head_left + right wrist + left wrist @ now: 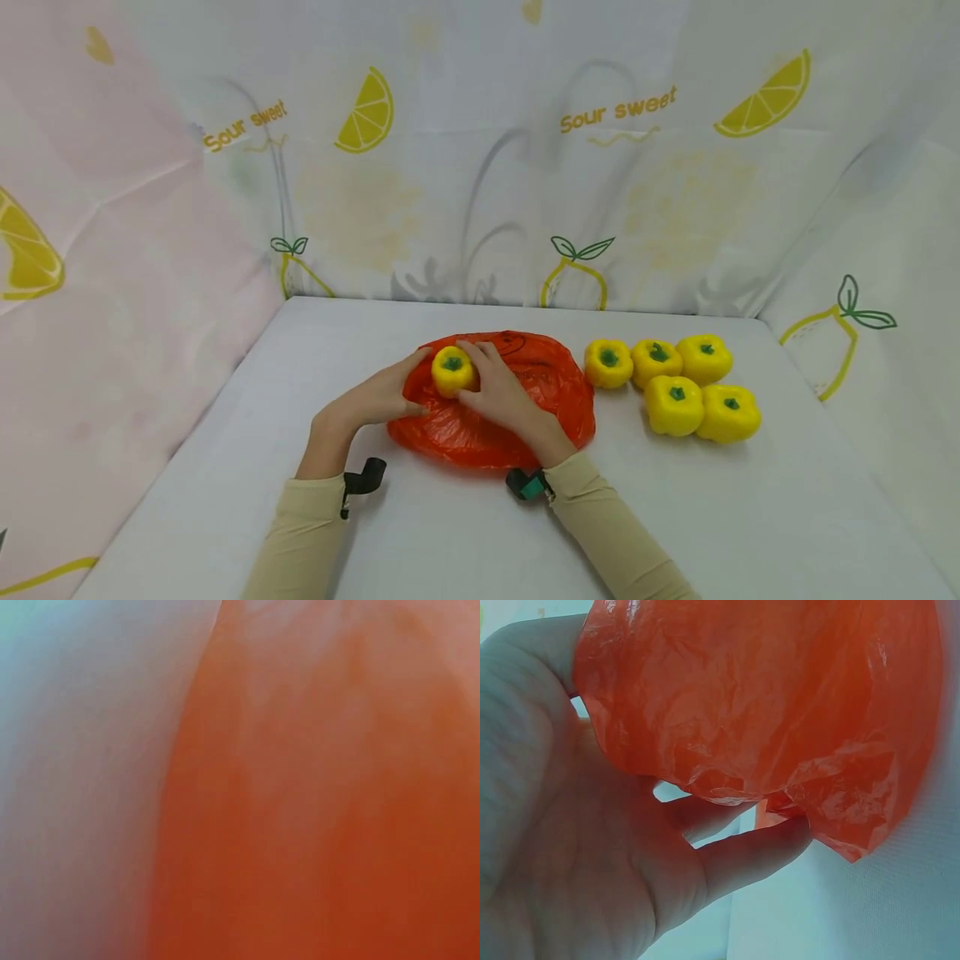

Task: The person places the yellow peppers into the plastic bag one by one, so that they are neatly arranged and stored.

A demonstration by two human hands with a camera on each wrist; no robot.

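Observation:
A red plastic bag (450,433) lies puffed up on the table. Over its left part, my right hand (502,392) holds a yellow bell pepper (452,372) with a green stem, fingers behind and thumb in front. At the bag's left end, my left hand (378,392) grips the edge. The left wrist view has the left hand (592,847) at close range, its fingers partly hidden behind the red film. Blurred red plastic (315,810) fills most of the right wrist view, beside part of the right hand (82,795).
Several more yellow bell peppers (675,406) stand grouped to the right of the bag on the white table (450,542). The nearest pepper (608,363) is close to the bag's right edge. Printed cloth walls (465,183) enclose the table's back and sides.

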